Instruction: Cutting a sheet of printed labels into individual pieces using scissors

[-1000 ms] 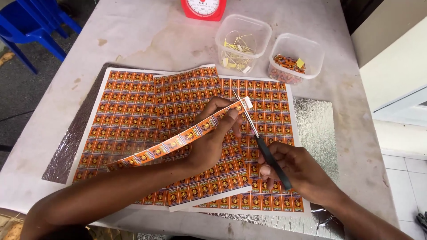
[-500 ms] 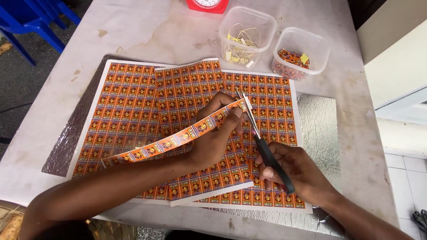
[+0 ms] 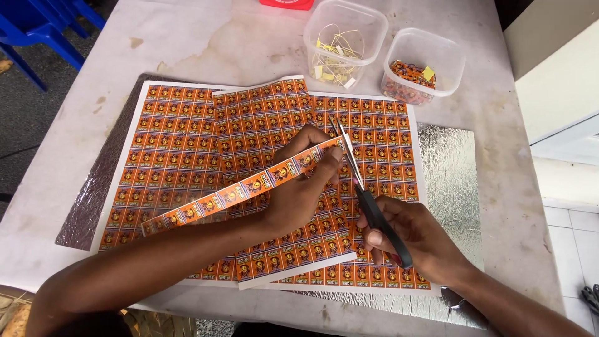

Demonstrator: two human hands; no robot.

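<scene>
My left hand [image 3: 298, 187] pinches a long orange strip of printed labels [image 3: 218, 198] near its right end, holding it above the sheets. My right hand [image 3: 417, 240] grips black-handled scissors [image 3: 365, 190] whose blades are parted at the strip's right tip. Under both hands lie large orange label sheets [image 3: 181, 143], overlapping one another on a silver foil mat [image 3: 452, 168].
Two clear plastic tubs stand at the back: one [image 3: 345, 43] with yellowish scraps, one [image 3: 423, 65] with cut orange labels. A red object [image 3: 287, 4] sits at the table's far edge. A blue chair [image 3: 37, 31] stands at the left. The table edge runs down the right.
The scissors and strip stay together at the strip's right end; the blades have shifted slightly along the tip. The view has tilted down, so the tubs sit higher in frame.
</scene>
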